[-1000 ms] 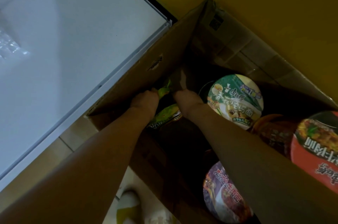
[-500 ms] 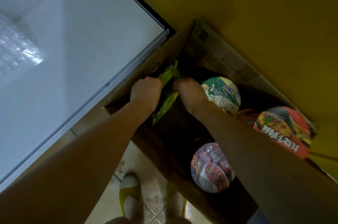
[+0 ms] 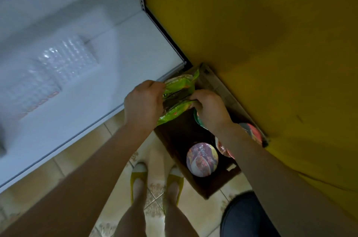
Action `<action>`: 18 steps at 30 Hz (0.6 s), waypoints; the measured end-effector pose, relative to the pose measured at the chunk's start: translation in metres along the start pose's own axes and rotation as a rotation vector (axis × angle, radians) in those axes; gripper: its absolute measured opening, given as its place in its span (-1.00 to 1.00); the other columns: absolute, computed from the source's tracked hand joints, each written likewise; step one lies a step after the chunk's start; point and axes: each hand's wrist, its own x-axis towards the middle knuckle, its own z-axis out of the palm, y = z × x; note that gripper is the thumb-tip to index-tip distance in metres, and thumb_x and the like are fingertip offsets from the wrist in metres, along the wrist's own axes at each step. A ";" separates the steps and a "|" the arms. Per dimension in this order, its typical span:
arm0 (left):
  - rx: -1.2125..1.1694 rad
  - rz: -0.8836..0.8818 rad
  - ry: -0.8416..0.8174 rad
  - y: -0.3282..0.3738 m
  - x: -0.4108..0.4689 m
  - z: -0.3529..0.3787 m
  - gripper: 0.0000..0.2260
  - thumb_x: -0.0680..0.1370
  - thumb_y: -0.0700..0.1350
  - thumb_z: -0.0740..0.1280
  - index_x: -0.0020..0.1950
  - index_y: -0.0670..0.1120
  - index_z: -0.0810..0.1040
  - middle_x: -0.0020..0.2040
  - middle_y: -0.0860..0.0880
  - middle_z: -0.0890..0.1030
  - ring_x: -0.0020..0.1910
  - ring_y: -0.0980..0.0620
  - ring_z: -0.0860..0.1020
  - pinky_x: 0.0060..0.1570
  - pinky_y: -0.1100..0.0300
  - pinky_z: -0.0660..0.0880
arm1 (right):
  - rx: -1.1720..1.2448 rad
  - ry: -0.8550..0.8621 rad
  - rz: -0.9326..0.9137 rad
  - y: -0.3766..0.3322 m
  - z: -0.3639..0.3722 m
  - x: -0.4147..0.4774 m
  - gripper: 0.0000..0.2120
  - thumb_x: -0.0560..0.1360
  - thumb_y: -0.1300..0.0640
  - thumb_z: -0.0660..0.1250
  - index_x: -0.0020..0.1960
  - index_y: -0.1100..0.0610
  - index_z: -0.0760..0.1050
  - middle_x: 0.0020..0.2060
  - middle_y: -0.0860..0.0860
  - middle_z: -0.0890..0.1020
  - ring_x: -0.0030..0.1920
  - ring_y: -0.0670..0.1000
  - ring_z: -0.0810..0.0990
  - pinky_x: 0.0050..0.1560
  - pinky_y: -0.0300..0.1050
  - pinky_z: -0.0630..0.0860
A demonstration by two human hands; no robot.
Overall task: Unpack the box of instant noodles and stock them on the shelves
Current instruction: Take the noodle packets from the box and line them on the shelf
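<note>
While half a second ago the green packets point(image 3: 179, 89) sat low in the mouth of the box point(image 3: 205, 188), they are now lifted clear of its far rim, up by the corner of the white shelf point(image 3: 135, 48). The left hand point(image 3: 143, 101) grips the stack from one side and the right hand point(image 3: 211, 109) from the other, fingers curled round the wrappers; how many packets there are is hard to tell. More floor point(image 3: 58, 169) shows than before, and the person's yellow shoes point(image 3: 138, 175) stand just beside the box.

Inside the box a purple-lidded cup point(image 3: 202, 159) lies near the close end. A red-lidded cup point(image 3: 251, 132) is partly hidden behind the right forearm, and a sliver of a green-lidded cup point(image 3: 197, 120) shows under the right hand. A sheet of bubble wrap point(image 3: 64, 62) lies on the shelf, well apart from the packets. The yellow wall point(image 3: 251, 43) runs along the box's far side.
</note>
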 end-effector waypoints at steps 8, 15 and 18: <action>-0.030 -0.178 0.187 0.023 -0.045 -0.148 -0.85 0.50 -0.19 0.28 -0.06 -0.15 0.65 -0.14 -0.14 0.67 -0.21 -0.16 0.63 -0.28 0.09 0.51 | 0.169 -0.033 -0.110 -0.091 -0.082 -0.047 -0.84 0.47 0.29 0.34 0.03 0.31 0.57 0.09 0.22 0.50 0.11 0.13 0.49 0.04 -0.22 0.39; -0.037 -0.288 0.352 0.022 -0.108 -0.253 -0.71 0.53 -0.10 0.16 -0.03 -0.21 0.62 -0.11 -0.16 0.65 -0.15 -0.17 0.60 -0.19 0.12 0.48 | 0.350 -0.121 -0.164 -0.174 -0.116 -0.078 -0.89 0.43 0.29 0.39 -0.04 0.26 0.58 0.00 0.08 0.52 0.05 -0.01 0.48 0.03 -0.19 0.45; -0.011 -0.328 0.452 0.017 -0.137 -0.293 -0.74 0.53 -0.13 0.17 -0.01 -0.21 0.60 -0.10 -0.16 0.64 -0.14 -0.07 0.56 -0.22 0.13 0.46 | 0.450 -0.198 -0.174 -0.215 -0.120 -0.091 -0.91 0.46 0.30 0.35 -0.05 0.18 0.53 0.04 0.03 0.55 0.06 -0.04 0.51 -0.05 -0.36 0.48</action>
